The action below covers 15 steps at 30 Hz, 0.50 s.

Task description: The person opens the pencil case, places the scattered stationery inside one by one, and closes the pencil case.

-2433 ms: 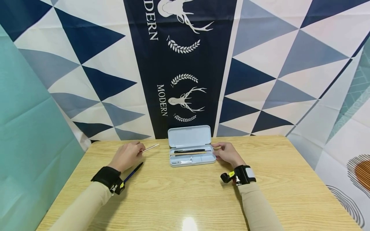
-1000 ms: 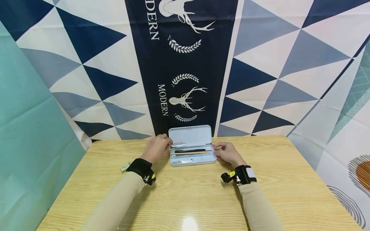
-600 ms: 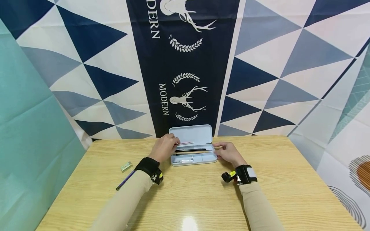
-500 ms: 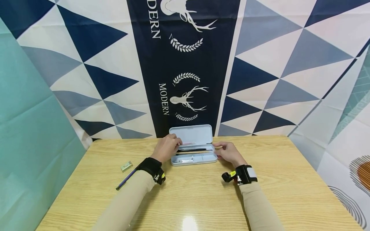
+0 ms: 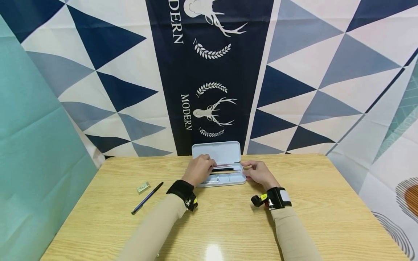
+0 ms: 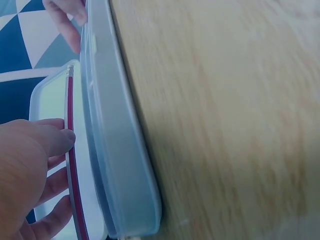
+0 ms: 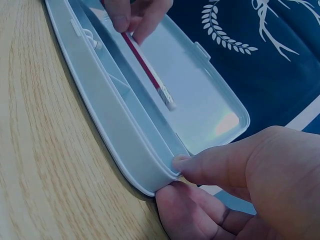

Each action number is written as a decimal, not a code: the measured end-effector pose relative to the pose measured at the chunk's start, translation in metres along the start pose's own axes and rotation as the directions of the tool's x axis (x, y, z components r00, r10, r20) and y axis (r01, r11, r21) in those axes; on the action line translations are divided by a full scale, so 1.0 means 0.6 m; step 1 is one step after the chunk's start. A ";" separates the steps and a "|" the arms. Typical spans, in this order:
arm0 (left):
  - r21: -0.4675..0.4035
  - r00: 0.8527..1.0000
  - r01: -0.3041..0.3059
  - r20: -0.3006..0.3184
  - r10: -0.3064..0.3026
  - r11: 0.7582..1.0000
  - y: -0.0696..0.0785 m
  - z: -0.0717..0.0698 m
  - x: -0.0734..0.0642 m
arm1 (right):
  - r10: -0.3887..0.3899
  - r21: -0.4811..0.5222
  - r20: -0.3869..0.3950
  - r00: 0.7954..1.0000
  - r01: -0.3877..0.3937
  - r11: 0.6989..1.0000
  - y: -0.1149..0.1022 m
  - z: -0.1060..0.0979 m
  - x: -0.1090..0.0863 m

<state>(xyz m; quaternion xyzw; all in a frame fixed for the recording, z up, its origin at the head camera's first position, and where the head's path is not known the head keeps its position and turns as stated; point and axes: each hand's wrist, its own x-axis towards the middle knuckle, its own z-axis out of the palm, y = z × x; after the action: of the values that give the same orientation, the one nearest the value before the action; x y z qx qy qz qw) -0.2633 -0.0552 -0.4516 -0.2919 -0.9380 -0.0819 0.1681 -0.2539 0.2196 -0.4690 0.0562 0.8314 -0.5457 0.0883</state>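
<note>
An open light-blue pencil case stands at the back of the table, its lid tipped up against the wall cloth. Over its left part my left hand pinches a red-and-silver pencil between thumb and fingers. In the right wrist view the pencil's white eraser end points toward the case's right end. My right hand grips that end, thumb on the rim and fingers outside below. Inside the case lie a black pen and other slim sticks, partly hidden by my left hand.
Left of the case, a blue-and-black pen and a small boxy eraser lie on the wooden table. A patterned cloth wall rises directly behind the table's back edge.
My left hand has carried the pencil rightward from the table's left side to over the case. The pen and eraser on the table have come into full view. My right hand has stayed put.
</note>
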 end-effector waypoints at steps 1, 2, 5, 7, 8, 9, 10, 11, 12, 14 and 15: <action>-0.001 1.000 -0.004 0.004 0.004 1.000 0.002 0.001 0.000 | 0.003 0.004 0.001 1.000 -0.003 1.000 0.001 0.000 0.000; 0.000 1.000 -0.010 0.004 0.010 1.000 0.003 0.004 0.000 | 0.005 0.005 0.002 1.000 -0.005 1.000 0.002 0.001 0.000; -0.002 1.000 -0.020 -0.007 0.020 1.000 0.006 0.009 0.001 | 0.012 0.008 0.003 1.000 -0.012 1.000 0.003 0.002 0.000; -0.018 1.000 -0.024 -0.020 0.023 1.000 0.008 0.010 0.003 | 0.008 0.006 0.000 1.000 -0.008 1.000 0.003 0.000 0.000; -0.030 0.999 -0.027 -0.032 0.026 0.999 0.008 0.012 0.005 | 0.006 0.005 -0.001 1.000 -0.006 1.000 0.003 0.000 0.000; -0.033 0.998 -0.033 -0.052 0.032 0.999 0.005 0.020 0.007 | 0.003 0.004 -0.001 1.000 -0.003 1.000 0.002 -0.001 0.000; -0.045 0.998 -0.036 -0.061 0.034 0.998 0.004 0.025 0.010 | 0.000 0.003 -0.001 1.000 0.000 1.000 0.001 -0.003 0.000; -0.049 0.997 -0.040 -0.072 0.037 0.998 0.001 0.032 0.014 | -0.001 0.001 -0.002 1.000 0.001 1.000 0.001 -0.004 0.000; -0.051 0.996 -0.044 -0.083 0.040 0.998 -0.005 0.046 0.018 | -0.002 -0.001 -0.002 1.000 0.002 1.000 0.000 -0.004 0.001; -0.060 0.994 -0.052 -0.102 0.046 0.997 -0.018 0.076 0.027 | -0.002 -0.003 -0.002 1.000 0.002 1.000 0.000 -0.003 0.001; -0.063 0.993 -0.055 -0.108 0.048 0.996 -0.024 0.092 0.031 | -0.002 -0.004 -0.003 1.000 0.002 1.000 -0.001 -0.003 0.001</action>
<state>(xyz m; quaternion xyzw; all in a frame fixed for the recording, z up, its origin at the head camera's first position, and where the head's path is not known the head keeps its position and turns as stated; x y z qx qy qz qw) -0.3004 -0.0435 -0.4969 -0.3165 -0.9167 -0.1240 0.2100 -0.2547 0.2210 -0.4682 0.0561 0.8326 -0.5442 0.0867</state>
